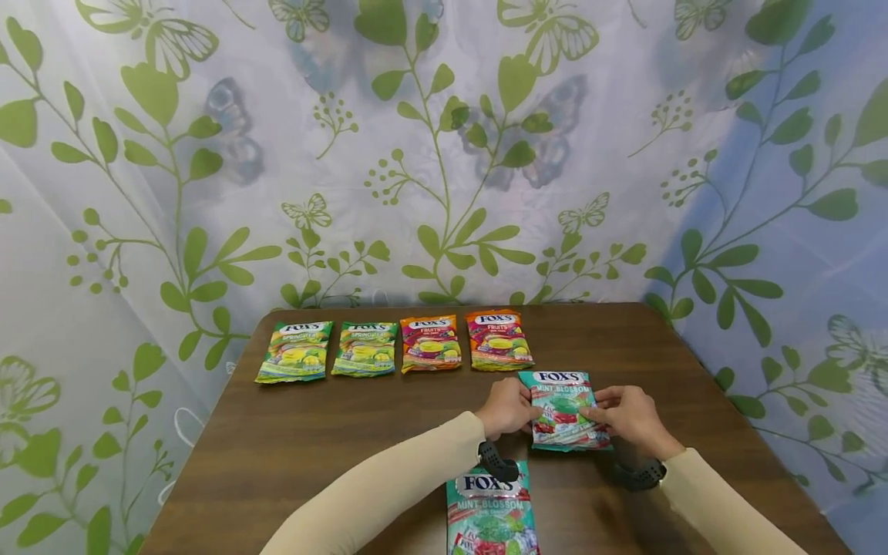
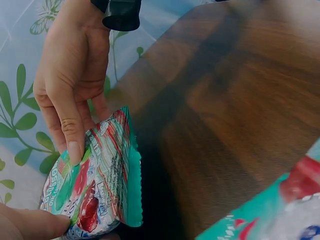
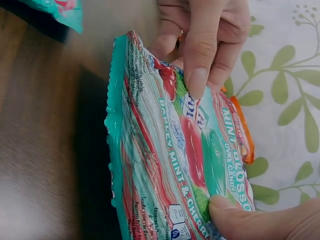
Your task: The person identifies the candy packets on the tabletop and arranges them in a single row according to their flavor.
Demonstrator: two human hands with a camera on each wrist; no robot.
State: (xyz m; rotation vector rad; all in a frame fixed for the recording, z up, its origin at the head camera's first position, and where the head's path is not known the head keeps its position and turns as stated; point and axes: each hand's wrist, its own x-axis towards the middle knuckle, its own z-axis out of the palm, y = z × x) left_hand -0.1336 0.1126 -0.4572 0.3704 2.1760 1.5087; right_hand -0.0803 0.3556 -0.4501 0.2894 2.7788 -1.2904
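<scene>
A teal bag of Fox's Mint Blossom candy [image 1: 563,408] is held between my two hands, raised over the table, its printed front facing me. My left hand [image 1: 505,407] grips its left edge, thumb on the front. On the opposite edge, my right hand [image 1: 633,418] pinches it the same way. In the left wrist view the right hand's thumb [image 2: 74,145] presses on the wrapper, and a crimped seal runs along the bag's [image 2: 102,175] lower edge. Fingers behind the bag are partly hidden. A second Mint Blossom bag [image 1: 491,512] lies nearer to me, cut off by the frame.
Along the back of the brown wooden table [image 1: 333,447] lie two green Springtea bags [image 1: 297,352] [image 1: 365,349] and two orange-and-purple Fruits bags [image 1: 430,344] [image 1: 498,341] in a row. A leaf-patterned curtain [image 1: 444,154] hangs behind the table.
</scene>
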